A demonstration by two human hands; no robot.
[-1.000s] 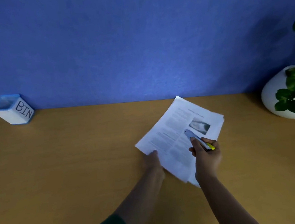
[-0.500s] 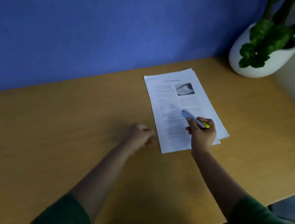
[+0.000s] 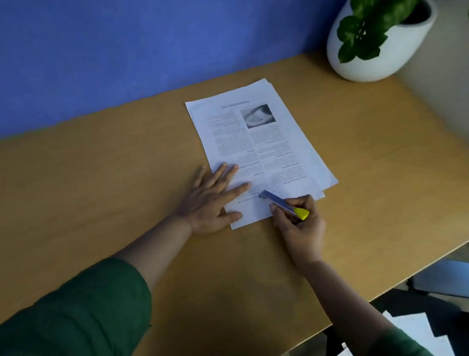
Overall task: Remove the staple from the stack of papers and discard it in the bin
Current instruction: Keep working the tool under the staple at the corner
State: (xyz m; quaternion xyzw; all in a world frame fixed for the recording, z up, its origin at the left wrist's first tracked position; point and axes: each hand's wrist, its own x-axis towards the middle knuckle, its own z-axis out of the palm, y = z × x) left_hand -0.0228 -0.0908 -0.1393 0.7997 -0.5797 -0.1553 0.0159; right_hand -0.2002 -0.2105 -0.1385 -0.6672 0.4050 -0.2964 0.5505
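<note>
A stack of printed papers lies on the wooden desk, text upside down to me. My left hand rests flat with spread fingers on the stack's near left corner. My right hand grips a slim staple remover with a blue body and yellow rear end; its tip touches the paper near the stack's near edge. I cannot make out the staple itself. The bin is out of view.
A white pot with a green plant stands at the desk's far right corner against the blue wall. The desk's right edge runs diagonally past my right arm. Loose white sheets lie on the floor below.
My left hand, curled beside the stack half a second ago, now lies flat on its corner. The right hand with the remover has moved toward the near edge, tip down. The view swung right; the bin left the view.
</note>
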